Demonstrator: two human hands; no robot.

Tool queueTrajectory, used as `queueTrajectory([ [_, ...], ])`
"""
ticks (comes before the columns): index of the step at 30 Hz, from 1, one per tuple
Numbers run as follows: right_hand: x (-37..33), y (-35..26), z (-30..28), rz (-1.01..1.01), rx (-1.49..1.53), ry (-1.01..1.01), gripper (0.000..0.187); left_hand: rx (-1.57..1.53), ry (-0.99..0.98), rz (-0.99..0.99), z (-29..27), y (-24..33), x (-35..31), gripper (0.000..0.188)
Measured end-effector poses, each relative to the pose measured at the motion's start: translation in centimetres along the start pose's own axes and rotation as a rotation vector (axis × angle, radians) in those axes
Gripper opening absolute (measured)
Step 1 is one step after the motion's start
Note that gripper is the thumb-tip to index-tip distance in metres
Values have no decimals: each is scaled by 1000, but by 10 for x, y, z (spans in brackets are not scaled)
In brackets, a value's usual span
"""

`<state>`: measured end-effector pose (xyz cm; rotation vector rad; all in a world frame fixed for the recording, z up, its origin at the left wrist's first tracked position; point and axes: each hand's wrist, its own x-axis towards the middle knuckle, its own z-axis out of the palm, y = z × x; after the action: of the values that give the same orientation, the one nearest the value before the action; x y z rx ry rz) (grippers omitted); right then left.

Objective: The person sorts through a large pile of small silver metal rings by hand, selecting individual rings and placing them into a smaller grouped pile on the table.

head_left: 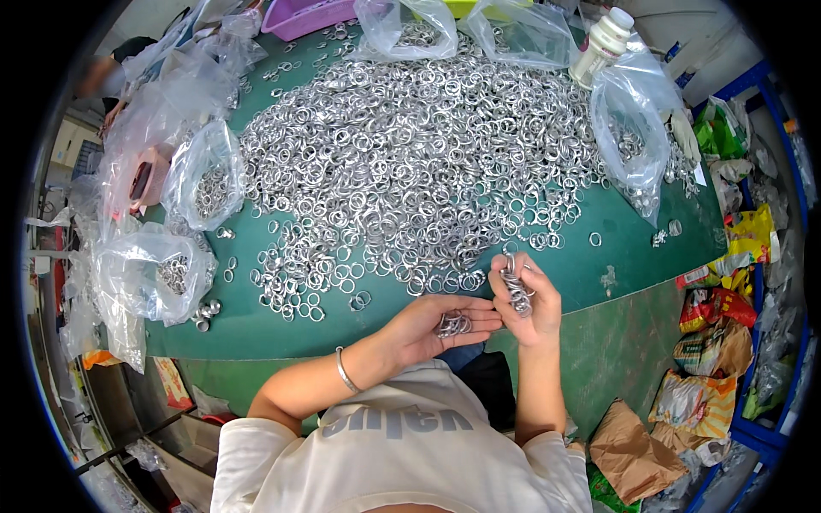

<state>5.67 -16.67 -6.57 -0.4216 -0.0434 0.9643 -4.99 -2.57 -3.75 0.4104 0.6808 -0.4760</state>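
A broad heap of silvery metal rings [410, 145] covers much of the green table [231, 329]. Close to the table's front edge, my left hand [419, 329] is turned palm up with its fingers stretched to the right. Several loose metal rings [454, 323] lie cupped in that palm. My right hand [540, 303] is closed on a bunch of metal rings [516, 289], held upright between thumb and fingers. Its lower edge is at the left fingertips; whether they touch is hard to tell.
Clear plastic bags of rings stand at left [208, 184], front left [175, 274] and right [631, 137]. A white bottle [603, 43] is at the back right, a purple basket [304, 15] at the back. Blue shelving [770, 436] with packages lines the right; a brown paper bag [633, 453] sits below.
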Motion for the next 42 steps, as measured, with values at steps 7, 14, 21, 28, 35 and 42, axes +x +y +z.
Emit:
queueTrajectory([
  [7, -9, 16, 27, -442, -996, 121, 18, -165, -14, 97, 7, -4, 6, 28],
  [14, 0, 40, 41, -1023, -1543, 90, 16, -331, -258, 204, 14, -11, 17, 36],
  [21, 7, 48, 53, -1081, -1725, -40, 9, -358, -222, 388, 25, -8, -1, 26],
  [28, 15, 69, 82, -1030, -1858, -25, 4, -550, -465, 447, -6, -14, 3, 22],
  [35, 14, 73, 82, -1042, -1673, -173, 3, -614, -252, 507, -26, -6, 2, 23],
  [42, 12, 71, 64, -885, -1473, -89, 5, -689, -133, 880, -58, 30, -86, 20],
])
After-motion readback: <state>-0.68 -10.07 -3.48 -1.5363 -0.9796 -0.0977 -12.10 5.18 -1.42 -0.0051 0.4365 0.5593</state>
